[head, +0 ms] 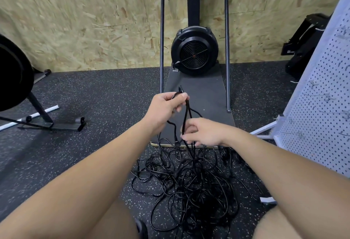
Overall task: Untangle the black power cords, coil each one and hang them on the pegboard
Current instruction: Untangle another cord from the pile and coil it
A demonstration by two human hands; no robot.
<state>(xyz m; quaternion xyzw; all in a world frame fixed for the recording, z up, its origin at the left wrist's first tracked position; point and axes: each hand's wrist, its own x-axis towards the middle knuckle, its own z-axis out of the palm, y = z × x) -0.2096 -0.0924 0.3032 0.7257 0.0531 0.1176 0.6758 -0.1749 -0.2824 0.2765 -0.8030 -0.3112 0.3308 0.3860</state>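
A person's left hand (164,107) pinches a raised loop of cord (187,113) between curled fingers, while the right hand (203,131), just below, curls loosely around its hanging strands above the tangled cords (189,185) on the floor (94,96) beside the pegboard (322,96)

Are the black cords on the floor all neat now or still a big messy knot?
Still a messy tangle. The black cords lie in crossing loops on the floor, none coiled. The left hand lifts a few strands, and the right hand picks at them.
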